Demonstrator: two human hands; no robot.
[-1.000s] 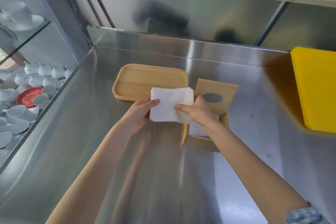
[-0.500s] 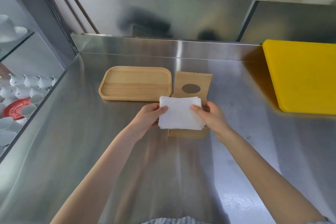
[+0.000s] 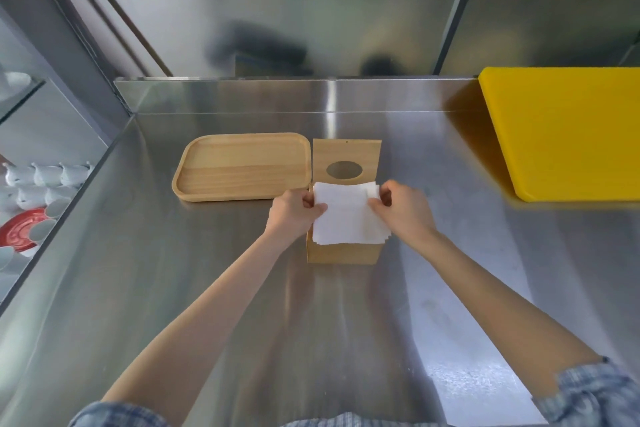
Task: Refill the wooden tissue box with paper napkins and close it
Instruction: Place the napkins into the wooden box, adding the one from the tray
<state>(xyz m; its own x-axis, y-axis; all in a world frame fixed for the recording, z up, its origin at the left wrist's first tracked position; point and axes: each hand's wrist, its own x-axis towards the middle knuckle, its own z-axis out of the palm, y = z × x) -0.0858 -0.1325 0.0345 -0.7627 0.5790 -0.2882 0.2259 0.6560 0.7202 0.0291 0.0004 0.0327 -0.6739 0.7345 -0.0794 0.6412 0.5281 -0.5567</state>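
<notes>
We hold the napkin stack (image 3: pixel 348 215) in both hands (image 3: pixel 294 215) over the open tissue box (image 3: pixel 343 251); seating and closing its lid (image 3: pixel 346 159) remain.

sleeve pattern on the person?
Blue-grey plaid sleeve, clearest at the bottom right of the head view.

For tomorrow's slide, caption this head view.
Left hand and right hand hold paper napkins over the open wooden tissue box.

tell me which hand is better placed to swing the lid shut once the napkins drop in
Right, probably: the right hand sits nearer the upright lid; the left hand grips the napkins lower down.
</notes>
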